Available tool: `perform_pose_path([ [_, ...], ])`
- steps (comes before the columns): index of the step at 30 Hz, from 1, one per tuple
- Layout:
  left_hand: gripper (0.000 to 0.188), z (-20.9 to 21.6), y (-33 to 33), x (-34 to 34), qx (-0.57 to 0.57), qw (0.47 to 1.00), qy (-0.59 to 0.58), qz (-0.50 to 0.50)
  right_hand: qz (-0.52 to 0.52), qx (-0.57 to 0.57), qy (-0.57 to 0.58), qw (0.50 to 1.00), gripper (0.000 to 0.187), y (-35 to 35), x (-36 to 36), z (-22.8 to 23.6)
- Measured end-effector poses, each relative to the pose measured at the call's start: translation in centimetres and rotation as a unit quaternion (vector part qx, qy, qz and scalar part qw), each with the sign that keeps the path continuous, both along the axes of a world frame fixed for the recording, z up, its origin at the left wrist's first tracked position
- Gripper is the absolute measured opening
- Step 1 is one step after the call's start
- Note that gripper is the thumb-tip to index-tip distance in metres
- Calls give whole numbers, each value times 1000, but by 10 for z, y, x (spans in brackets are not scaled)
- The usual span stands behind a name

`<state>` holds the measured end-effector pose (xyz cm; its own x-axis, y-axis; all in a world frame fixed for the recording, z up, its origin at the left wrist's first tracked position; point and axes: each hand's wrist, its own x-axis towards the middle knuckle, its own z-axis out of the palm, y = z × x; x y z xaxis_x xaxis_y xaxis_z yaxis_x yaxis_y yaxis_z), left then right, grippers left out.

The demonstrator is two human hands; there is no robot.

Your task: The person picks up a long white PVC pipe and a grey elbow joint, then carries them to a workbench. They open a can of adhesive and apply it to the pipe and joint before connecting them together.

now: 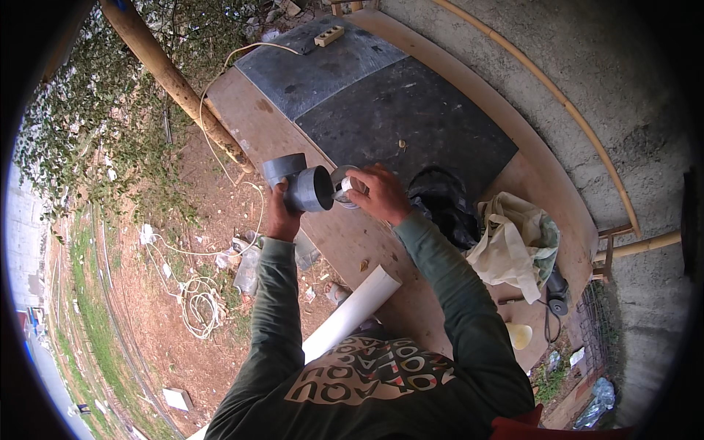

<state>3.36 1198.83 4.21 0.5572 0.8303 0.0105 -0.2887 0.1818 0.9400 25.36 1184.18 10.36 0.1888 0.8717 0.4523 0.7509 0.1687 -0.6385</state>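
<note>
My left hand (281, 213) is closed around a grey plastic pipe tee (312, 188), holding it up beside the table's left edge. One wide round opening of the tee faces right, toward my other hand. My right hand (381, 192) is closed on a small whitish round object (347, 185) close to that opening. The fingers cover part of this object, so its kind is unclear. Whether it touches the tee's rim cannot be made out. A long white pipe (359, 308) lies slanted between my forearms, its far end resting on the table.
Dark boards (396, 110) cover the far part of the wooden table (411, 293), with a socket strip (329, 36) on them. A black bag (445, 209), a cream cloth bag (506, 246) and a power tool (557, 293) sit right. Coiled cable (199, 308) lies on the ground left.
</note>
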Motion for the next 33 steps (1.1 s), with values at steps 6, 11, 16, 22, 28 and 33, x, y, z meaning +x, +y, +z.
perform_pose_path([
  [6, 72, 33, -13, -6, -74, 995, -9, -69, -20, 78, -61, 995, 49, 5, -4, 18],
  [11, 73, 41, -23, -19, 85, 990, 97, -62, 13, 118, -84, 989, 50, 5, -9, 26],
  [16, 70, 41, -18, -19, 0, 996, 69, -56, -4, 62, -156, 986, 48, 4, -6, 25],
  [22, 65, 24, 1, -11, -139, 985, -97, -22, 66, 13, -99, 993, 35, 1, 2, 31],
  [28, 72, 4, -2, -19, -95, 981, -167, 0, 108, -88, 256, 957, 30, 4, 11, 29],
  [33, 74, 0, -3, -27, -93, 980, -176, -21, -10, -31, 268, 963, 28, 10, 17, 19],
])
